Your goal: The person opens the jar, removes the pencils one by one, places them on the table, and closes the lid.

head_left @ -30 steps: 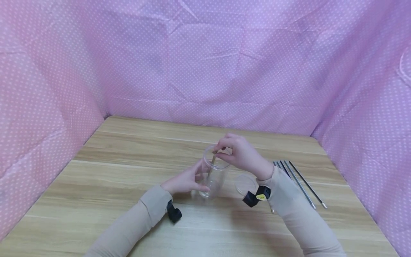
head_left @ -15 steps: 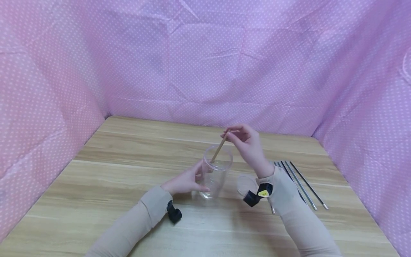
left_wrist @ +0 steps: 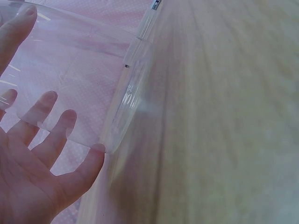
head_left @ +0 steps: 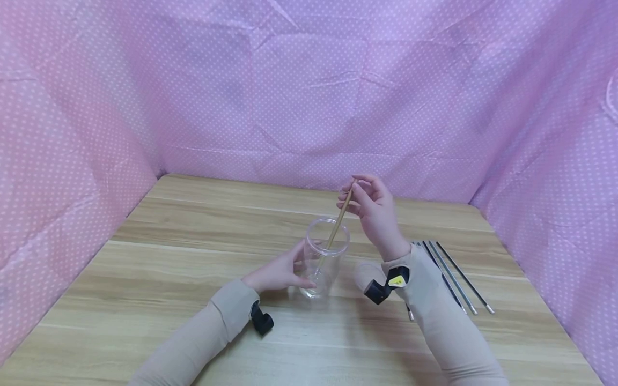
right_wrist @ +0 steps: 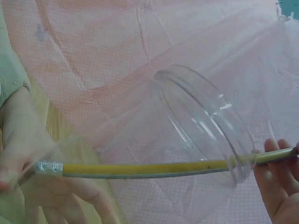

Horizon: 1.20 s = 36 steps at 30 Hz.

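My left hand holds a clear plastic jar low on its side, fingers and thumb on opposite walls. The jar stands on the table with its round mouth uncovered. Between the thumb and fingers of my right hand, above the rim, is the upper end of a yellow pencil. The pencil slants down through the mouth, and its metal-banded end is inside the jar in the right wrist view. In the left wrist view, fingers spread along the clear wall.
A clear round lid lies right of the jar, partly behind the right wrist camera. Several dark and silver pencils lie on the wooden table at right, some hidden under the right sleeve. Pink dotted cloth surrounds the table.
The right hand has risen from the jar's mouth and shifted right, drawing more of the pencil up above the rim. The left hand and jar have stayed in place.
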Each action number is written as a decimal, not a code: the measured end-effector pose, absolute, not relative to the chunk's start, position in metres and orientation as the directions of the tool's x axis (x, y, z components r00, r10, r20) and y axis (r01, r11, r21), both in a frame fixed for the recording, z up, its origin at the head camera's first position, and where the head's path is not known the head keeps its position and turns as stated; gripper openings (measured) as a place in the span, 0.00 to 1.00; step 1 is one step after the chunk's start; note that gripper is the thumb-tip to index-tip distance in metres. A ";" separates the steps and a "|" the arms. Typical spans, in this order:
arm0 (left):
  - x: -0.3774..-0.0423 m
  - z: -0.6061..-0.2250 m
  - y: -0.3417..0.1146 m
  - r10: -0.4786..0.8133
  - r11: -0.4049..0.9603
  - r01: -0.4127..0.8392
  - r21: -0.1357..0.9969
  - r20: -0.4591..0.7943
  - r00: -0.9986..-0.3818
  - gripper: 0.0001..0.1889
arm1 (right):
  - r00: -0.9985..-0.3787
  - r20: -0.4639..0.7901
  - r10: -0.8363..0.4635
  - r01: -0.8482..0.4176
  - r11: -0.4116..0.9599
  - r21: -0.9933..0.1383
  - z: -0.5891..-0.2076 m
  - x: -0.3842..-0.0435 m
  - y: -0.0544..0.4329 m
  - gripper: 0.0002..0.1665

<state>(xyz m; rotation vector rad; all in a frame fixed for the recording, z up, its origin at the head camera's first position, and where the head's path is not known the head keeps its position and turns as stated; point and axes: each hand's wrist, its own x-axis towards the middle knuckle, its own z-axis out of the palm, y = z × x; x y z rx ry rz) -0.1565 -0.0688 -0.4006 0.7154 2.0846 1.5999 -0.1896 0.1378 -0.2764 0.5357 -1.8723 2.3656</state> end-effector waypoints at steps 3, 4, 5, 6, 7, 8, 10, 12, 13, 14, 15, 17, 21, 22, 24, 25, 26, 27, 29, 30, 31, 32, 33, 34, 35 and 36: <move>-0.157 -0.400 -0.069 0.623 0.206 0.148 0.967 -0.013 -0.782 0.52 | -0.938 0.295 -0.179 -0.257 -0.211 -0.943 -0.276 -0.190 0.137 0.13; -0.157 -0.401 -0.069 0.624 0.204 0.149 0.968 -0.011 -0.781 0.52 | -0.938 0.291 -0.188 -0.252 -0.203 -0.946 -0.276 -0.190 0.137 0.13; -0.157 -0.401 -0.069 0.624 0.203 0.150 0.968 -0.010 -0.781 0.52 | -0.938 0.287 -0.194 -0.250 -0.197 -0.948 -0.277 -0.191 0.136 0.13; -0.157 -0.401 -0.069 0.624 0.202 0.150 0.968 -0.010 -0.781 0.52 | -0.937 0.286 -0.200 -0.247 -0.198 -0.948 -0.277 -0.191 0.136 0.13; -0.157 -0.401 -0.069 0.625 0.200 0.151 0.968 -0.007 -0.781 0.53 | -0.935 0.286 -0.208 -0.246 -0.196 -0.949 -0.277 -0.192 0.136 0.13; -0.157 -0.402 -0.069 0.626 0.199 0.152 0.968 -0.006 -0.780 0.53 | -0.934 0.286 -0.214 -0.245 -0.198 -0.949 -0.278 -0.192 0.135 0.13; -0.157 -0.402 -0.069 0.628 0.196 0.156 0.968 -0.002 -0.778 0.53 | -0.932 0.286 -0.225 -0.241 -0.207 -0.948 -0.278 -0.193 0.135 0.13; -0.157 -0.403 -0.070 0.630 0.193 0.159 0.968 0.002 -0.777 0.53 | -0.929 0.285 -0.238 -0.232 -0.227 -0.946 -0.278 -0.194 0.135 0.14; -0.157 -0.403 -0.070 0.630 0.191 0.160 0.968 0.004 -0.777 0.53 | -0.926 0.284 -0.249 -0.226 -0.238 -0.945 -0.279 -0.195 0.135 0.14; -0.158 -0.403 -0.070 0.630 0.190 0.161 0.969 0.005 -0.776 0.53 | -0.922 0.286 -0.263 -0.222 -0.247 -0.943 -0.279 -0.196 0.136 0.16; -0.158 -0.403 -0.070 0.630 0.189 0.162 0.968 0.007 -0.776 0.53 | -0.918 0.283 -0.279 -0.211 -0.262 -0.942 -0.279 -0.196 0.137 0.17; -0.158 -0.403 -0.069 0.630 0.189 0.162 0.968 0.007 -0.776 0.53 | -0.906 0.283 -0.314 -0.192 -0.291 -0.937 -0.280 -0.197 0.139 0.22; -0.158 -0.403 -0.070 0.631 0.186 0.154 0.970 0.003 -0.776 0.53 | -0.882 0.287 -0.374 -0.167 -0.321 -0.932 -0.280 -0.198 0.142 0.29; -0.158 -0.403 -0.069 0.631 0.184 0.154 0.971 0.004 -0.776 0.52 | -0.877 0.292 -0.382 -0.169 -0.325 -0.931 -0.281 -0.198 0.143 0.30; -0.158 -0.404 -0.069 0.632 0.180 0.154 0.971 0.006 -0.775 0.52 | -0.870 0.297 -0.394 -0.175 -0.317 -0.932 -0.281 -0.198 0.144 0.30; -0.158 -0.404 -0.069 0.632 0.181 0.153 0.972 0.004 -0.775 0.53 | -0.870 0.296 -0.395 -0.176 -0.311 -0.934 -0.281 -0.197 0.144 0.30; -0.158 -0.404 -0.069 0.632 0.180 0.151 0.972 0.004 -0.775 0.53 | -0.872 0.295 -0.392 -0.179 -0.305 -0.935 -0.281 -0.197 0.143 0.29; -0.158 -0.404 -0.069 0.633 0.180 0.151 0.972 0.003 -0.775 0.53 | -0.876 0.291 -0.384 -0.183 -0.294 -0.938 -0.280 -0.197 0.143 0.29; -0.157 -0.404 -0.069 0.633 0.180 0.147 0.972 0.000 -0.774 0.53 | -0.894 0.273 -0.355 -0.184 -0.263 -0.947 -0.277 -0.197 0.142 0.28; -0.157 -0.404 -0.069 0.634 0.181 0.146 0.973 -0.002 -0.773 0.53 | -0.903 0.265 -0.339 -0.182 -0.256 -0.949 -0.275 -0.197 0.143 0.27; -0.157 -0.404 -0.069 0.634 0.182 0.142 0.973 -0.006 -0.773 0.52 | -0.913 0.257 -0.317 -0.179 -0.255 -0.950 -0.272 -0.198 0.143 0.27; -0.157 -0.404 -0.069 0.635 0.179 0.142 0.973 -0.004 -0.772 0.52 | -0.921 0.251 -0.298 -0.176 -0.256 -0.950 -0.270 -0.199 0.143 0.27; -0.157 -0.403 -0.069 0.636 0.178 0.140 0.974 -0.005 -0.772 0.52 | -0.927 0.247 -0.281 -0.173 -0.262 -0.950 -0.267 -0.200 0.145 0.26; -0.157 -0.403 -0.069 0.636 0.179 0.140 0.974 -0.006 -0.771 0.51 | -0.933 0.244 -0.265 -0.168 -0.278 -0.946 -0.265 -0.201 0.147 0.26; -0.157 -0.403 -0.069 0.637 0.178 0.138 0.974 -0.007 -0.771 0.51 | -0.937 0.242 -0.251 -0.161 -0.303 -0.939 -0.262 -0.202 0.149 0.26; -0.156 -0.403 -0.069 0.636 0.178 0.139 0.974 -0.006 -0.772 0.51 | -0.940 0.244 -0.238 -0.157 -0.333 -0.930 -0.260 -0.204 0.151 0.26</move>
